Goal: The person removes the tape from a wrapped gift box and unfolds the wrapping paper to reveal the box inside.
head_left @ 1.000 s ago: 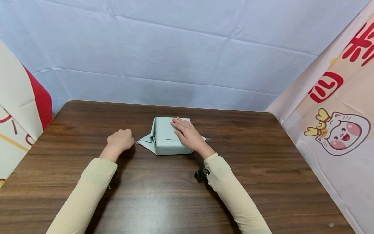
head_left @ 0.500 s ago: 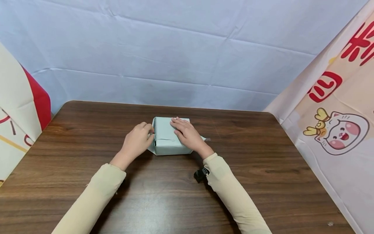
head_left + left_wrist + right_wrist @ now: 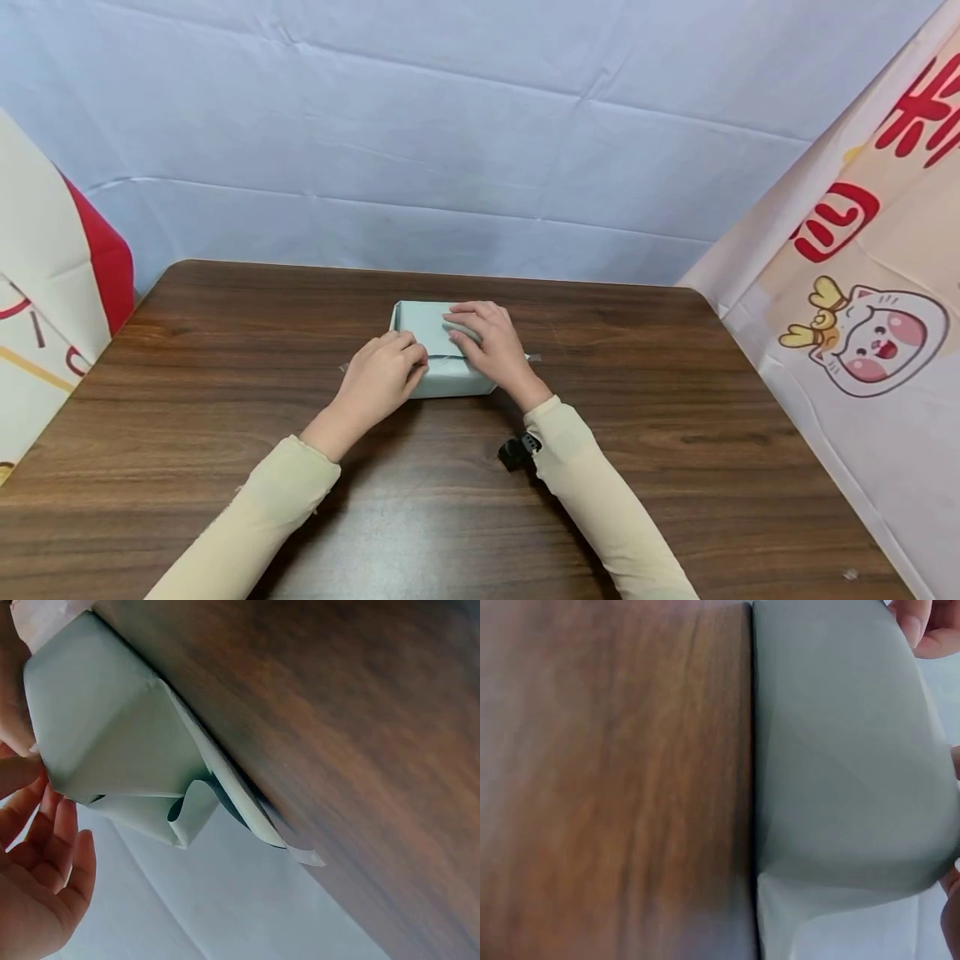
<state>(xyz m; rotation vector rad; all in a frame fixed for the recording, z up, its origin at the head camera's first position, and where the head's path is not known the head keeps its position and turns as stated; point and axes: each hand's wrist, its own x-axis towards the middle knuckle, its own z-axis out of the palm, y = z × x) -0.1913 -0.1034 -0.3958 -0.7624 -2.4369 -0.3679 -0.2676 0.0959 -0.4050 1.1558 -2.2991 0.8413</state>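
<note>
A box wrapped in pale green paper (image 3: 453, 380) lies on the brown table, with a seam along its top near the front edge. My left hand (image 3: 378, 371) is at the box's near left corner, its curled fingers and thumb pinching the paper at that seam. On the right part of the top rests my right hand (image 3: 495, 343), fingers spread and slightly bent. In the left wrist view, the box's left end shows loose folded paper flaps (image 3: 196, 814) that stick out, with clear tape (image 3: 307, 857) at the tip. The right wrist view shows the smooth front side (image 3: 840, 750).
The dark wood-grain table (image 3: 675, 417) extends around the box. A pale cloth backdrop (image 3: 450, 150) hangs behind it, and printed cloths (image 3: 870, 333) hang at the sides. A black wrist camera (image 3: 514, 452) sits under the right wrist. Another bit of tape (image 3: 535, 358) sticks out at the box's right end.
My left hand has moved right, from beside the left flap's tip to the seam on the box's near edge. My right hand stays on top, its fingers now more bent.
</note>
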